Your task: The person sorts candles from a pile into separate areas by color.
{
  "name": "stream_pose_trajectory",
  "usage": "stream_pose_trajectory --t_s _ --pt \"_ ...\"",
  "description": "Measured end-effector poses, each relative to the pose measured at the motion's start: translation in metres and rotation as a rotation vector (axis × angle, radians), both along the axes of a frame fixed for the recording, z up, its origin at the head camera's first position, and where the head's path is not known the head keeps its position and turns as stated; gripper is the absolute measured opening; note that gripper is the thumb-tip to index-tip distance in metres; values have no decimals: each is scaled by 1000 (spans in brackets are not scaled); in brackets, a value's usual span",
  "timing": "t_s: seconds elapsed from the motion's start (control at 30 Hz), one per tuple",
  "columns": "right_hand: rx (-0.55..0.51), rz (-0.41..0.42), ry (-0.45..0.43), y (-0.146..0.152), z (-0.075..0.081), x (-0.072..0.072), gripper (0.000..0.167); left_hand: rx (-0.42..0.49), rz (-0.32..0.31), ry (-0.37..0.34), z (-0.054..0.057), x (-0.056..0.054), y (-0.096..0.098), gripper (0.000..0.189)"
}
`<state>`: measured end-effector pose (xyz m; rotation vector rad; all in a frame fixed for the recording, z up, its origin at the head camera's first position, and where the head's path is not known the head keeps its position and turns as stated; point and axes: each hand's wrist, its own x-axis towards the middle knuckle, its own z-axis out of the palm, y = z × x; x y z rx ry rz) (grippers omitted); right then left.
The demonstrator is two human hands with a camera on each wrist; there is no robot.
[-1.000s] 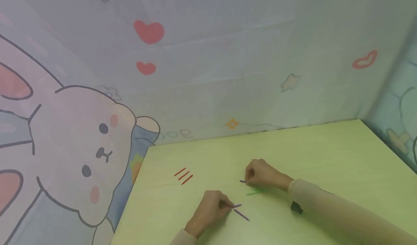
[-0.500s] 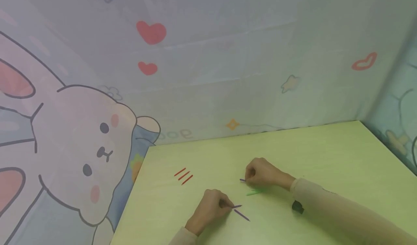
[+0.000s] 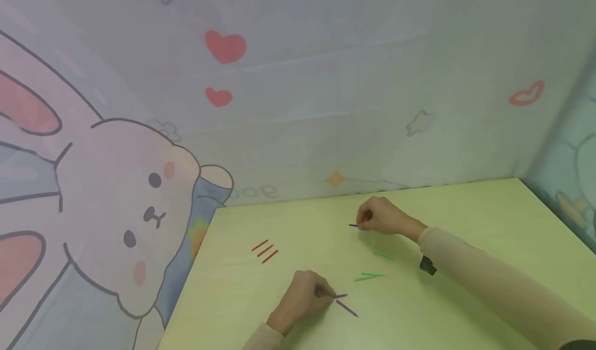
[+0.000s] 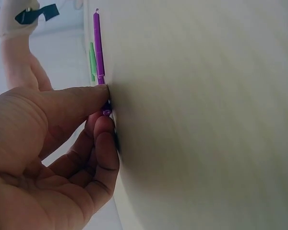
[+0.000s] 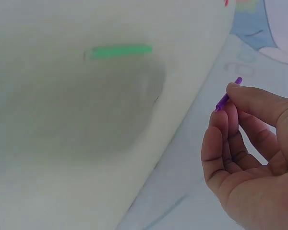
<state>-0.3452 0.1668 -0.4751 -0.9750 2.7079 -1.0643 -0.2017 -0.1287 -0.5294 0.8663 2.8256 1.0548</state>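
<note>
My left hand (image 3: pixel 304 295) is low at the table's near middle, pinching a thin purple stick (image 3: pixel 341 295) between thumb and finger. A second purple stick (image 3: pixel 347 308) lies on the table just beside those fingertips. In the left wrist view, one long purple stick (image 4: pixel 98 43) extends beyond the thumb. My right hand (image 3: pixel 382 216) is farther back, raised over the table, and pinches another purple stick (image 5: pixel 229 96) between thumb and fingertips. Below it a single green stick (image 3: pixel 383 255) lies on the table; two more green sticks (image 3: pixel 370 276) lie crossed nearer the left hand.
Three red sticks (image 3: pixel 265 252) lie side by side, slanted, on the left part of the yellow-green table (image 3: pixel 465 210). A cloth backdrop (image 3: pixel 302 133) with a printed rabbit rises behind the table. A dark object (image 3: pixel 428 265) hangs below the right sleeve.
The right hand has moved back and up, carrying its purple stick away from the green sticks, so that all of these now show. The left hand has stayed in place; the head view shifts slightly.
</note>
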Motion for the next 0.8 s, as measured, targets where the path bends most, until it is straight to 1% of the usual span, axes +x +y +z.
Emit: stream_pose_trajectory --t_s 0.07,0.1,0.13,0.33,0.4,0.57,0.63,0.8 --pt "13 0 -5 1 0 -9 9 -10 2 3 0 -1 0 22" --pt "18 -2 -10 1 -1 -13 9 -4 16 -28 4 1 1 22" --pt "22 -1 -17 1 -1 -17 8 -8 20 -33 4 1 1 23" --pt "52 24 -25 -3 -7 -33 7 -15 41 -53 4 2 2 24" --pt "71 26 -1 -5 -11 -38 9 -12 45 -60 4 3 2 23" --pt "123 2 43 -8 -20 -47 12 -10 51 -69 3 3 2 24" --pt "139 -9 39 -10 -23 -49 13 -12 53 -67 3 3 1 24" --pt "160 -32 2 -9 -31 -54 12 -12 61 -86 4 4 1 23"
